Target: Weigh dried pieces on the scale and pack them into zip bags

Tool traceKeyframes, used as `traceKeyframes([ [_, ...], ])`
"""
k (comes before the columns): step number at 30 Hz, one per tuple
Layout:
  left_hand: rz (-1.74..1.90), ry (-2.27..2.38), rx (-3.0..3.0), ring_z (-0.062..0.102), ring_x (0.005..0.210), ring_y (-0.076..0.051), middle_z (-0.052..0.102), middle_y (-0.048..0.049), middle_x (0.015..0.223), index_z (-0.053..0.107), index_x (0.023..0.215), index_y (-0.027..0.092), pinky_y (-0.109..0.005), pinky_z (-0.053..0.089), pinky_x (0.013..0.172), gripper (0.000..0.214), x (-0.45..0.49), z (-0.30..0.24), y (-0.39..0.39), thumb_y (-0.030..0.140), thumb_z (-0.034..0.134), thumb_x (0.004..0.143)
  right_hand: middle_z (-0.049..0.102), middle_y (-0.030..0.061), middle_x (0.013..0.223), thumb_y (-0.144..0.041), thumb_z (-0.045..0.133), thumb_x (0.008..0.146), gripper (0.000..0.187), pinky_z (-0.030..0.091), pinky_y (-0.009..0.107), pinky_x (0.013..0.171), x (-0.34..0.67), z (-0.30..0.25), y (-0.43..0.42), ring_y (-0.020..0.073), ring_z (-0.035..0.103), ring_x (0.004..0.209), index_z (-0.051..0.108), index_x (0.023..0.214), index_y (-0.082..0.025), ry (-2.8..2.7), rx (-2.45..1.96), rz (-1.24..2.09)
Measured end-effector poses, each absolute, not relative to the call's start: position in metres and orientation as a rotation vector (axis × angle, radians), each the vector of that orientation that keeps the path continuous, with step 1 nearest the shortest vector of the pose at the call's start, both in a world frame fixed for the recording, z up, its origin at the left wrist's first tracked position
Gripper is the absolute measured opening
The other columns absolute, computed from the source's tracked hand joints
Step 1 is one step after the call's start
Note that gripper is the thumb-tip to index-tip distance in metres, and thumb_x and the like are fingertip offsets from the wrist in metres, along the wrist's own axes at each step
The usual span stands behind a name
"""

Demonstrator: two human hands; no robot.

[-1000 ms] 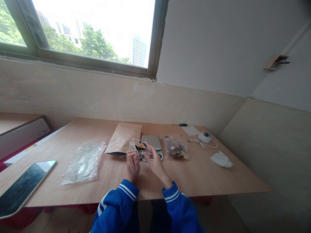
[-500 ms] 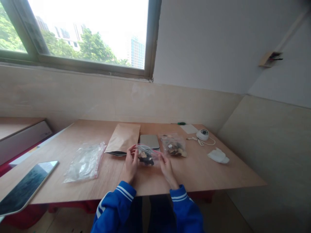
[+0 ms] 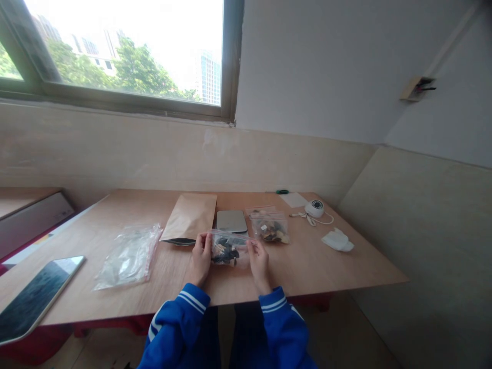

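Between my two hands a clear zip-lock bag with dark and pale dried pieces inside is stretched flat, its zip edge at the top. My left hand is closed on its upper left corner, and my right hand pinches the upper right corner. Just behind it lies a kitchen scale, partly covered by the bag. To the right rest filled zip-lock bags with similar pieces. A brown kraft paper pouch lies behind my left hand, its dark opening facing me.
Empty clear zip-lock bags lie on the left of the wooden table, beside a tablet at the edge. On the right are a white dome camera with its cable, a crumpled white tissue, paper and a green screwdriver.
The held bag's mouth was gaping and bunched; now its top edge is pulled straight and looks closed. My hands still hold both corners. The view has shifted slightly to the right.
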State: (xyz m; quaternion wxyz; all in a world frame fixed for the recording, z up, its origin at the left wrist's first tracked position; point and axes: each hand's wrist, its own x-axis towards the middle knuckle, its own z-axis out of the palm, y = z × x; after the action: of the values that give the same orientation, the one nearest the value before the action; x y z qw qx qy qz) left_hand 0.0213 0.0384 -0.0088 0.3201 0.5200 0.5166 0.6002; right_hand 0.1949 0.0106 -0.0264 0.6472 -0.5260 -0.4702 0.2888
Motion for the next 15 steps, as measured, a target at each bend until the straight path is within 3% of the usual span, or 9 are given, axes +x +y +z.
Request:
traceKeyframes([
  [5,1.577,1.380,1.386,0.055,0.066,-0.015,0.059,0.0005,0.074,0.056,0.088,0.020,-0.026,0.044,0.062,0.033,0.0211,-0.0074,0.0397,0.052,0.047,0.085,0.072,0.0105,0.088,-0.052,0.057,0.080,0.039,0.053,0.033,0.072,0.1963,-0.0258,0.0102,0.0231,0.068,0.081,0.064,0.090,-0.015,-1.018,-1.222,0.620],
  [15,1.563,1.271,1.276,0.048,0.053,-0.011,0.052,0.0036,0.063,0.053,0.085,0.019,-0.023,0.041,0.052,0.036,0.0244,-0.0003,0.0352,0.055,0.052,0.080,0.073,0.0096,0.085,-0.056,0.046,0.085,0.047,0.052,0.035,0.074,0.1979,-0.0242,0.0084,0.0245,0.069,0.082,0.066,0.099,-0.015,-0.993,-1.250,0.621],
])
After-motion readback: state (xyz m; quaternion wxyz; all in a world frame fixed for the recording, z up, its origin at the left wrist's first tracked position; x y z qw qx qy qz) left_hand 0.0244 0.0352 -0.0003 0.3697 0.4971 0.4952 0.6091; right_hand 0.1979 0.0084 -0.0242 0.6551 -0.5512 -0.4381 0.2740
